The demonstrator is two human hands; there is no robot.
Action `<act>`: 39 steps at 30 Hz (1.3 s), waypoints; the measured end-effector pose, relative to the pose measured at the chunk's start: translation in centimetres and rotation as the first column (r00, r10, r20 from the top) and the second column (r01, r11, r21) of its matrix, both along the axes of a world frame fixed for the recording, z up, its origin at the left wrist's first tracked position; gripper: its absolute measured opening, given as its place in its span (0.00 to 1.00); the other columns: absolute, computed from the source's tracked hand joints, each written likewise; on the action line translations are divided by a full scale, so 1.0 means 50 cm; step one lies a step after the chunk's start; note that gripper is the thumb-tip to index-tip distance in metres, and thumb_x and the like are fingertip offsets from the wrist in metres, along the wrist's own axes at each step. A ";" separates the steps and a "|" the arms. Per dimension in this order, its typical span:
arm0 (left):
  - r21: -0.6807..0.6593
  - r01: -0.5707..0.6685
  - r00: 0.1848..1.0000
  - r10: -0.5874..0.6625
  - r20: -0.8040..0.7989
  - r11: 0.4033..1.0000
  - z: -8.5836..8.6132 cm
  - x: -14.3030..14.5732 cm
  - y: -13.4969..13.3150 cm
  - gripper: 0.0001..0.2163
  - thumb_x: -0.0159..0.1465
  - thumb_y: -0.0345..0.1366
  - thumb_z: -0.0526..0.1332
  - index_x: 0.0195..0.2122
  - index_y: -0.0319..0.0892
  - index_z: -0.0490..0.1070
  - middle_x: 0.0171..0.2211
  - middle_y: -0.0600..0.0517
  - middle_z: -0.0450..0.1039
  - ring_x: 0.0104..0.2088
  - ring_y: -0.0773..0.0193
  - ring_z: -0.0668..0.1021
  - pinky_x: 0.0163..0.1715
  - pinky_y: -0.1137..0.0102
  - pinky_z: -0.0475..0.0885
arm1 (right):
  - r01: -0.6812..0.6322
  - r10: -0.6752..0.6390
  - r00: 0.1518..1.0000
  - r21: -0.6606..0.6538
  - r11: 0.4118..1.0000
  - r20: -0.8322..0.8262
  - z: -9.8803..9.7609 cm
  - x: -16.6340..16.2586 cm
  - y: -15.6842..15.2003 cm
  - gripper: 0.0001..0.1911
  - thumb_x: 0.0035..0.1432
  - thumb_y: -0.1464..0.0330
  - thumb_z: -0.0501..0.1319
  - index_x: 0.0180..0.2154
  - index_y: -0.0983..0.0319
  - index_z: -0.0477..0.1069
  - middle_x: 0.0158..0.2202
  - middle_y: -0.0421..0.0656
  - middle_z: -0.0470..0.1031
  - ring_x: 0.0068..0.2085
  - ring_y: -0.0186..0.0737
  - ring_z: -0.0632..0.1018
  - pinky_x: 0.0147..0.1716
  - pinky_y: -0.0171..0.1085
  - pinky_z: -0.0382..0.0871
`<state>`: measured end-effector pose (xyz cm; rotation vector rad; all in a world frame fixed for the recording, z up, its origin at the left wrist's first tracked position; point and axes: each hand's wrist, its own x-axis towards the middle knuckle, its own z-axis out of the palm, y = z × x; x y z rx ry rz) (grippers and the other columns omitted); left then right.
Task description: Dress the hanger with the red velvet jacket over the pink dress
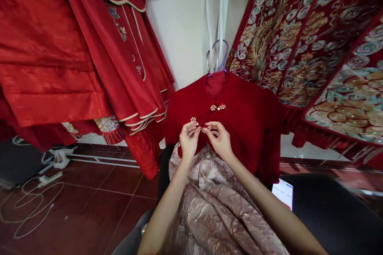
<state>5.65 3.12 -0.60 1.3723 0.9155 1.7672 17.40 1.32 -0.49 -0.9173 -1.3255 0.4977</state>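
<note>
Several garments point(110, 48) flank the red jacket point(242, 127) above tiled floor point(98, 207).

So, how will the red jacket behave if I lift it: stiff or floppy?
Probably floppy: the sleeve of the red jacket hangs loose. The purple hanger at its neck should keep the shoulders spread. It may swing, since that hanger has a single hook.

Slim, bare forearms point(170, 199) — left hand point(189, 139) and right hand point(220, 140) bare too, fingers point(214, 124) slender
</note>
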 end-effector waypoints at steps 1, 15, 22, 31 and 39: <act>0.000 0.006 1.000 -0.006 0.018 1.000 0.000 0.001 0.002 0.12 0.57 0.31 0.66 0.42 0.38 0.70 0.42 0.45 0.76 0.43 0.64 0.79 0.49 0.66 0.73 | 0.013 -0.013 1.000 0.011 1.000 0.004 0.004 0.000 0.006 0.11 0.58 0.62 0.62 0.41 0.61 0.72 0.39 0.45 0.74 0.39 0.38 0.76 0.39 0.38 0.76; -0.049 0.014 1.000 -0.014 0.003 0.999 -0.002 -0.003 0.007 0.13 0.56 0.27 0.64 0.44 0.36 0.75 0.43 0.43 0.79 0.42 0.62 0.81 0.48 0.65 0.74 | 0.024 -0.033 0.985 0.057 0.998 0.167 0.031 0.008 0.036 0.09 0.59 0.66 0.60 0.40 0.62 0.74 0.38 0.44 0.74 0.37 0.37 0.77 0.38 0.37 0.76; -0.044 -0.014 0.999 0.012 -0.038 0.999 0.017 -0.012 0.010 0.11 0.56 0.32 0.66 0.40 0.36 0.78 0.40 0.43 0.81 0.39 0.60 0.82 0.47 0.64 0.75 | 0.041 -0.057 0.979 0.081 0.996 0.197 0.040 -0.001 0.038 0.08 0.60 0.68 0.60 0.40 0.62 0.75 0.38 0.44 0.75 0.37 0.37 0.77 0.39 0.38 0.76; -0.081 0.037 0.992 -0.047 -0.120 0.996 0.033 -0.030 0.027 0.08 0.55 0.30 0.66 0.36 0.35 0.79 0.36 0.44 0.81 0.36 0.60 0.82 0.46 0.64 0.76 | 0.060 -0.099 0.957 0.151 0.987 0.271 0.043 -0.003 0.046 0.07 0.61 0.69 0.58 0.37 0.60 0.74 0.38 0.44 0.75 0.37 0.38 0.77 0.41 0.39 0.74; -0.056 0.013 0.936 -0.031 -0.349 0.998 0.048 -0.045 0.024 0.07 0.60 0.28 0.61 0.38 0.37 0.78 0.38 0.45 0.81 0.38 0.61 0.82 0.45 0.66 0.76 | 0.059 -0.129 0.936 0.216 0.975 0.328 0.032 -0.003 0.048 0.06 0.62 0.71 0.56 0.37 0.60 0.73 0.38 0.44 0.74 0.39 0.40 0.76 0.41 0.39 0.72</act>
